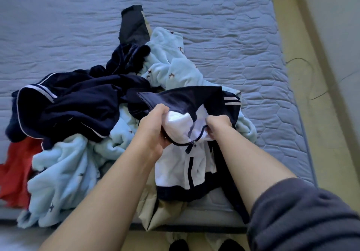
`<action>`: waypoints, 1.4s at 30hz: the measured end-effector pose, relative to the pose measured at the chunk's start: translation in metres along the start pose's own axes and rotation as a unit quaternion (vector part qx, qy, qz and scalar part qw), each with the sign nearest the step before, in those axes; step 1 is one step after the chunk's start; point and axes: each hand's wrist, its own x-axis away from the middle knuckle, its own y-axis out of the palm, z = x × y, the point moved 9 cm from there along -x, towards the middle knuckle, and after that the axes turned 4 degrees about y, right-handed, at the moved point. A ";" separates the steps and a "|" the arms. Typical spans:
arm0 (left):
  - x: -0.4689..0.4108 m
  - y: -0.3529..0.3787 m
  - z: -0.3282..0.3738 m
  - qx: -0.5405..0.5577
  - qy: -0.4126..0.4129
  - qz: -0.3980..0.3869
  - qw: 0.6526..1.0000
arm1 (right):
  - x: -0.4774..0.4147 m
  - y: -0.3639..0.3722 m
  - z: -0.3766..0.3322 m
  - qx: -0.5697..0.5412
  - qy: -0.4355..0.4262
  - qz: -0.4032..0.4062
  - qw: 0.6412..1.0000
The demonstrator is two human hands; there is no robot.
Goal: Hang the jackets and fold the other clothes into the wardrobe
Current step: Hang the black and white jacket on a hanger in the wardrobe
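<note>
Hands at lower centre of the frame, both closed on one garment. Left hand (153, 128) clenches a bunch of white fleecy cloth at the collar, fingers curled fully round it. Right hand (219, 125) grips the opposite collar edge just across the zip, fingers curled into the cloth; thumb hidden. No slack in either grip.

Jacket (183, 165): white front, navy hem band, dark zip (191, 143) done up below the pull and parted above it, toward the hands. It hangs from both hands, hem resting on the near edge of the bed (58, 26). Navy cloth with a grey-striped cuff just behind the hands may belong to it or to another piece; cannot tell.

Handling, judged: soft, light, floppy, and likely to sag wherever unsupported. Not slippery, not fragile. Best hold looks like the collar or shoulders either side of the zip, much as now, leaving the neck free for a hanger.

Outward, left of and above the hands: navy garment (78, 102) with pale piping on top of the pile, light blue fleece (64, 174) under and around it, red cloth (17, 169) at the far left edge, dark trousers (132, 24) toward upper centre, beige piece (155, 213) beneath the jacket at the bed edge. Wardrobe and hangers not in view.
</note>
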 end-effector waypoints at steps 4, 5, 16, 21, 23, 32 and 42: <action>0.049 -0.024 0.012 0.077 0.028 0.046 0.996 | 0.056 -0.001 -0.001 -0.320 0.050 -0.159 0.933; 0.069 -0.029 0.017 0.096 0.040 0.054 0.993 | 0.079 0.000 -0.009 -0.360 0.035 -0.219 0.906; 0.422 -0.078 0.113 0.248 0.329 0.222 0.884 | 0.466 -0.070 -0.064 -0.073 -0.210 -0.465 0.857; 0.564 -0.117 0.078 0.221 0.398 0.378 0.806 | 0.626 -0.100 -0.052 0.119 -0.584 -0.413 0.689; 0.616 -0.126 0.057 0.217 0.419 0.424 0.773 | 0.669 -0.101 -0.027 0.129 -0.599 -0.464 0.640; 0.810 -0.148 -0.124 0.359 0.434 0.576 0.592 | 0.790 -0.093 0.178 0.270 -0.346 -0.706 0.556; 1.007 -0.041 -0.376 0.426 0.394 0.719 0.382 | 0.853 -0.236 0.422 0.382 -0.253 -0.788 0.412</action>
